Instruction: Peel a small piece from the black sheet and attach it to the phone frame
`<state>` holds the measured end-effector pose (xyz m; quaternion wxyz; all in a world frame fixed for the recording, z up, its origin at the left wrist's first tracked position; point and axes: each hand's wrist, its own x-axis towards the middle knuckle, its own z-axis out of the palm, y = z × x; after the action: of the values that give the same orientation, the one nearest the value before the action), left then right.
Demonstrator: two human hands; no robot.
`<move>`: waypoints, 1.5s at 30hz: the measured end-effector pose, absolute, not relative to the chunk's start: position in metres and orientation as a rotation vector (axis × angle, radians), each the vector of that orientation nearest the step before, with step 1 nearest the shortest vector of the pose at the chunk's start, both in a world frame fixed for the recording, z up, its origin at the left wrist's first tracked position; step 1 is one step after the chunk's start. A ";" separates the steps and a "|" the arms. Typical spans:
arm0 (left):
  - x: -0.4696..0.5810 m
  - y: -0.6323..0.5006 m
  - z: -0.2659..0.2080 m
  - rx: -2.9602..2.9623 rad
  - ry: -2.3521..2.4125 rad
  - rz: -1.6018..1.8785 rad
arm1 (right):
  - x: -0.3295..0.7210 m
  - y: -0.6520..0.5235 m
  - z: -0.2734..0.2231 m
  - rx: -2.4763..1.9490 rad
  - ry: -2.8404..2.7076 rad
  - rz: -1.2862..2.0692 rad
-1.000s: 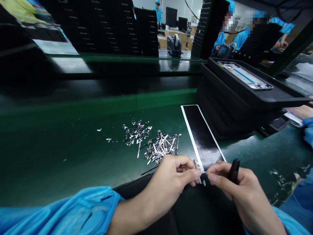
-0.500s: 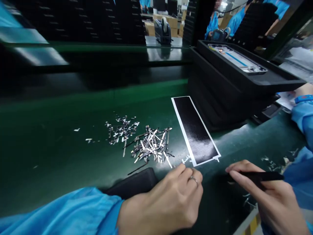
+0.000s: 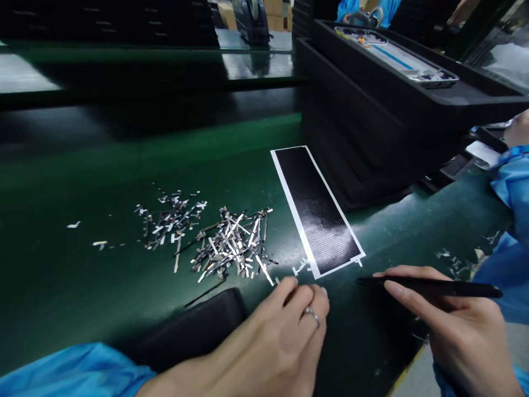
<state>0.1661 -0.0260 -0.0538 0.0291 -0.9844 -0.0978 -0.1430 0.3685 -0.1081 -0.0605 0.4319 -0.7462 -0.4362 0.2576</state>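
My right hand (image 3: 463,314) grips slim black tweezers (image 3: 438,286) between thumb and fingers, the pointed tip facing left just above the table. My left hand (image 3: 273,342), with a ring on it, is closed with fingers bent down at the table; whatever its fingertips hold is hidden. Just beyond both hands lies a sheet of narrow black strips on white backing (image 3: 318,215). Small white scraps (image 3: 301,267) stick out at its near left corner. Left of the sheet is a heap of thin black and silvery strips (image 3: 235,242), with a looser pile of small pieces (image 3: 169,220) farther left.
A stack of black trays (image 3: 355,127) rises behind the sheet, with a white-framed device part (image 3: 400,60) in the top one. A black block (image 3: 206,322) lies beside my left wrist. A tape dispenser (image 3: 251,22) stands at the back. Another person's blue sleeve (image 3: 512,182) is at right.
The view has tilted down and shifted right, so the tabletop things sit farther left and higher. The tweezers in my right hand have come level and their tip shows clearly. My left hand stays closed.
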 end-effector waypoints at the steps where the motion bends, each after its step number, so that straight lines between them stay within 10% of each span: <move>1: 0.170 -0.020 -0.055 -3.015 -0.328 -0.502 | 0.369 -0.106 -0.060 -1.855 -1.084 0.607; 45: 0.141 -0.021 -0.060 -2.983 -0.249 -0.468 | 0.339 -0.101 -0.068 -1.683 -0.599 0.735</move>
<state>0.1414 -0.0209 -0.0595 0.0558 -0.9830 -0.0821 -0.1544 0.3391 -0.1007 -0.0684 0.5687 -0.7166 -0.2551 0.3130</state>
